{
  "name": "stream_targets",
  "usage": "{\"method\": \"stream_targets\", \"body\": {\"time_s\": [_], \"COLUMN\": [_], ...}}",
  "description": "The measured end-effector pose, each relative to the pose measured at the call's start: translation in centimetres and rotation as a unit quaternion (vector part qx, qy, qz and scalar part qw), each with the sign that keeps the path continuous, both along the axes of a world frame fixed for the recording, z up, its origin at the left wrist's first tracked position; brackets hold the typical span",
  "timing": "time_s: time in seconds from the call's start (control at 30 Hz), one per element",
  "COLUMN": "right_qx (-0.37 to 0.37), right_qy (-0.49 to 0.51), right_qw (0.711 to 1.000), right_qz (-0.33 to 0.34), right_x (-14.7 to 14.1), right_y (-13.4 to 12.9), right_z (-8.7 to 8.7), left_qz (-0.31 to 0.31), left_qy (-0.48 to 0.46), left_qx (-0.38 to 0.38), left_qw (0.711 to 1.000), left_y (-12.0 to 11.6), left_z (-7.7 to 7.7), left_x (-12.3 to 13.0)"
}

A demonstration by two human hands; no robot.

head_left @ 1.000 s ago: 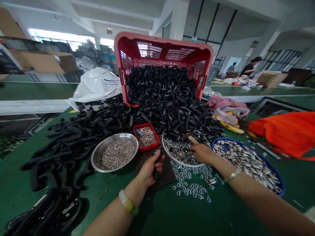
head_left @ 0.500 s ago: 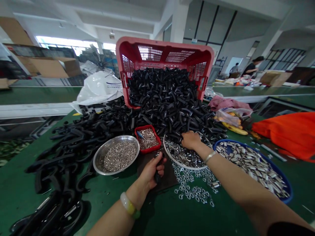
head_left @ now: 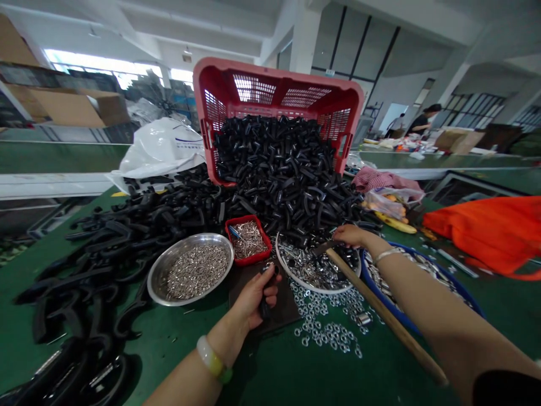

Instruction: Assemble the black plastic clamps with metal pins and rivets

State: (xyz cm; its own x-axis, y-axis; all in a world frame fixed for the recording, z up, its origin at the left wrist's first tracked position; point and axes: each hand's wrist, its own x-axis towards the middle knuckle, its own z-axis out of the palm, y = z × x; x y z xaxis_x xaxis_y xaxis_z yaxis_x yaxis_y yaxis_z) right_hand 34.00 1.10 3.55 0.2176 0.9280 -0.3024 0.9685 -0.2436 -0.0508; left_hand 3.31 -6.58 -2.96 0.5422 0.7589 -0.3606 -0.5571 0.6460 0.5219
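My left hand [head_left: 256,299] is closed around a small black handle piece [head_left: 265,307], held upright over a dark block [head_left: 285,304] on the table. Out over the white-rimmed bowl [head_left: 291,277] of metal parts, the fingers of my right hand [head_left: 350,235] are closed on the head end of a hammer [head_left: 380,307]. Its wooden shaft slants down to the right, below my forearm. Many loose nuts [head_left: 325,332] lie in front of that bowl. Between my hands and the heap of black handles [head_left: 270,197] stands a red tray [head_left: 265,254] of small pins.
A steel bowl [head_left: 154,287] of small rivets stands on the left, a blue tray [head_left: 471,304] of metal sleeves on the right. Behind is a tipped red crate [head_left: 270,70]. An orange cloth [head_left: 486,231] and a banana [head_left: 395,223] lie right. People [head_left: 422,121] work far behind.
My right hand has moved slightly right and now has the hammer, which was not visible before. The left hand keeps its hold on the black handle piece. The whole view has shifted a little.
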Motion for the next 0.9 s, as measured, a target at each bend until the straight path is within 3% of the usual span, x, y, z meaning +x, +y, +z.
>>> {"method": "stream_targets", "body": {"time_s": [0.27,0.53,0.67,0.8,0.9], "right_qx": [0.054,0.068,0.094,0.159,0.237], "right_qy": [-0.091,-0.131,-0.132,-0.114,0.033], "right_qw": [0.994,0.978,0.971,0.965,0.950], "right_qz": [0.000,0.149,0.178,0.173,0.199], "right_x": [-3.5,-3.6,-3.5,-5.2,-8.4], "right_y": [2.0,1.7,2.0,0.2,-3.4], "right_z": [-0.9,-0.3,0.1,1.0,1.4], "left_qz": [0.004,0.006,0.002,-0.010,-0.018], "left_qy": [0.017,-0.009,-0.029,-0.065,-0.090], "left_qx": [0.003,-0.019,-0.029,-0.036,-0.051], "left_qw": [1.000,1.000,0.999,0.997,0.994], "left_y": [-0.1,0.0,0.0,0.0,0.0], "left_z": [0.2,0.3,0.1,-0.1,0.0], "left_x": [0.1,0.0,-0.2,-0.5,-0.8]}}
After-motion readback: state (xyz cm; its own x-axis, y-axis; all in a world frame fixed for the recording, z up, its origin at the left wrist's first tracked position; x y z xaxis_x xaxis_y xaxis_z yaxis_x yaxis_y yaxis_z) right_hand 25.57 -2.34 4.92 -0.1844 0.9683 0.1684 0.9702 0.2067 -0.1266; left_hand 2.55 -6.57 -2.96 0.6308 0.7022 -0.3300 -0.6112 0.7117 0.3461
